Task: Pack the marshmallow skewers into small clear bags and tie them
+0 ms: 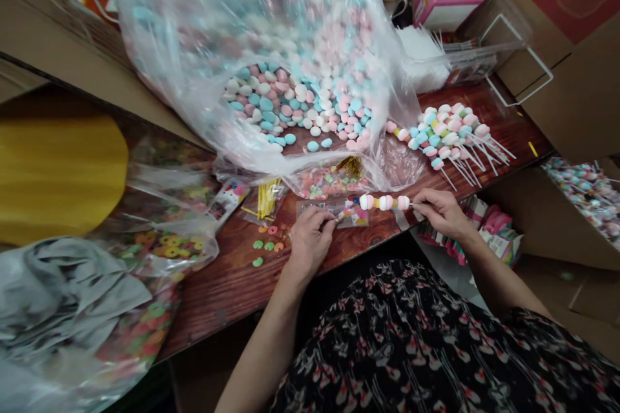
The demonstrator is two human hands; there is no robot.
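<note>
My right hand (440, 211) pinches the stick end of a candy skewer (385, 202), threaded with pink, white and yellow pieces and held level above the table edge. My left hand (312, 239) is closed in a pinch on the edge of a small printed clear wrapper (356, 214) lying on the wood. The skewer's far tip is over the wrapper; whether it is inside cannot be made out. Beside my left hand lie several loose candy rings (258, 245). A pile of finished-looking skewers (450, 129) rests to the right, white sticks pointing toward me.
A large clear bag (194, 58) of pastel candies spreads over the back of the table (227, 297). Gold twist ties (267, 199) lie in front of it. Bags of ring candies (179, 245) and a grey cloth (62, 297) are left. A carton (591, 206) of wrapped candy stands right.
</note>
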